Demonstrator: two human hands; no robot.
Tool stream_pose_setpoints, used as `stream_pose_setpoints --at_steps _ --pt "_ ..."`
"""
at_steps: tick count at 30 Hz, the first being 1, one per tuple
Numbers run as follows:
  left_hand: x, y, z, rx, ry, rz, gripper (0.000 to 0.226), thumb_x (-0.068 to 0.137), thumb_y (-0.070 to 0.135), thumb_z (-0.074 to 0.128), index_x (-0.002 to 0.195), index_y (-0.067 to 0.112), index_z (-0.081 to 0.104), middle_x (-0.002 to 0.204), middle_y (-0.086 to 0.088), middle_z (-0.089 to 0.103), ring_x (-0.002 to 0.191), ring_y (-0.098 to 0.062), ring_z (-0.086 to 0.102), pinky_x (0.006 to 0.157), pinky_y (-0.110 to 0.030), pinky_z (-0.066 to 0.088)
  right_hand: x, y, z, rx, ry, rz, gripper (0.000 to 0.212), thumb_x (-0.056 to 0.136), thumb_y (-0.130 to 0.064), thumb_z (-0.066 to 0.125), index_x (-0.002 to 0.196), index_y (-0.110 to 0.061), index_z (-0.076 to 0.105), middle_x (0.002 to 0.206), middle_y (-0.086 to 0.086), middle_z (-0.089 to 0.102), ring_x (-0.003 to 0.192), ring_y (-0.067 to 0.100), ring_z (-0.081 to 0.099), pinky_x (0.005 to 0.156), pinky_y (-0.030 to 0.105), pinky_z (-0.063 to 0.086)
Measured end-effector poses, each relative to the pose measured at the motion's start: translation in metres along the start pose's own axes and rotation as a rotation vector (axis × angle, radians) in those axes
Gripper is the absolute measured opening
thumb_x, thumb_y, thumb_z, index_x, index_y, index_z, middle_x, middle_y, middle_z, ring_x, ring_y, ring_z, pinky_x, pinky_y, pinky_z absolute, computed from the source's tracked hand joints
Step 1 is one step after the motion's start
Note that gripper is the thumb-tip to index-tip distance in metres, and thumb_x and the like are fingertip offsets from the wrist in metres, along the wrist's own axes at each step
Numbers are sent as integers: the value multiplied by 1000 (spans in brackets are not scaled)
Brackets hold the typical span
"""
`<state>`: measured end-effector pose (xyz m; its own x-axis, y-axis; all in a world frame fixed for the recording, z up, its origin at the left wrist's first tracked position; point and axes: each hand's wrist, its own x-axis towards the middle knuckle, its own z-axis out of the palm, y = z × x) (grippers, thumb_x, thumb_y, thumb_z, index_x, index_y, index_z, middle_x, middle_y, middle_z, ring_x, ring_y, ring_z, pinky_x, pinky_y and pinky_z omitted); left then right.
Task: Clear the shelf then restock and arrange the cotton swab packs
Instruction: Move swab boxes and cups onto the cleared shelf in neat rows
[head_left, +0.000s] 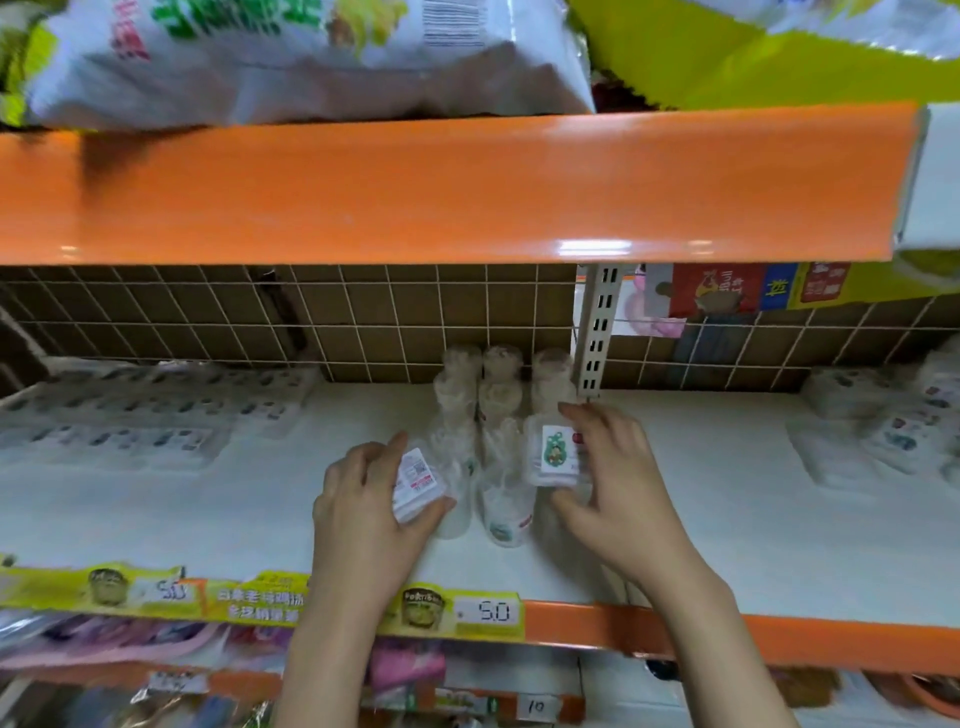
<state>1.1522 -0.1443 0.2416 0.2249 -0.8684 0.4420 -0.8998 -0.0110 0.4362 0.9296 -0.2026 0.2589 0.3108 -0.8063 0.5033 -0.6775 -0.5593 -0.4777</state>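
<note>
I have a pack in each hand over the middle of the white shelf (727, 519). My left hand (358, 499) grips a small clear pack (418, 483), its printed label tilted up and to the left. My right hand (618, 478) pinches another pack (553, 454) between thumb and fingers, its green sticker facing me.

Both packs sit at the near end of the rows of cotton swab packs (483, 405), which run back to the brown grid wall (363, 322). I judge this as the restocking stage: setting each pack at the front of its row.

To do it well, I would turn the left pack upright, lower both flat onto the shelf just touching the pack behind, and let go only once they stand steady. These light packs look easy to topple, so I would not nudge the middle row (506, 509).
</note>
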Motion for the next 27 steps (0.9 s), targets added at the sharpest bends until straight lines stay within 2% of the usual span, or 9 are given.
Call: stream_pose_setpoints --at_steps 6,11,14,19,23,27 --pt "6 -4 7 59 -41 27 77 64 63 50 123 14 60 104 -9 62 94 -35 55 73 -42 50 7 6 7 -12 2 26 69 62 -22 64 129 -9 51 123 14 52 115 21 36 97 29 30" --pt "11 -15 4 28 -78 18 80 64 65 49 126 16 57 108 -8 61 99 -33 54 77 -41 49 17 -1 16 -30 7 68 70 62 -21 61 130 -9 50 124 13 51 115 21 35 97 26 29" --pt "15 -31 -6 7 -77 22 79 65 63 48 126 14 58 109 -9 61 98 -34 55 76 -42 49 26 -17 27 -22 9 58 71 61 -23 57 131 -10 49 123 12 51 114 22 37 95 19 26" --pt "25 -82 -30 10 -88 47 78 63 61 49 124 15 59 106 -10 62 95 -36 57 75 -42 50 44 -63 64 -34 12 69 70 61 -23 59 129 -8 50 119 14 51 112 27 40 93 27 31" --pt "31 -143 -60 25 -88 26 77 61 62 49 122 15 61 107 -9 62 95 -36 58 77 -42 50 56 -112 106 -25 -14 58 67 59 -22 58 125 -8 53 118 13 53 110 30 45 91 27 31" --pt "33 -200 -84 47 -86 -18 76 60 58 61 123 15 60 109 -11 62 99 -37 55 80 -45 50 56 -156 149 17 -78 53 71 62 -36 46 128 -9 51 124 9 51 114 28 46 97 34 40"
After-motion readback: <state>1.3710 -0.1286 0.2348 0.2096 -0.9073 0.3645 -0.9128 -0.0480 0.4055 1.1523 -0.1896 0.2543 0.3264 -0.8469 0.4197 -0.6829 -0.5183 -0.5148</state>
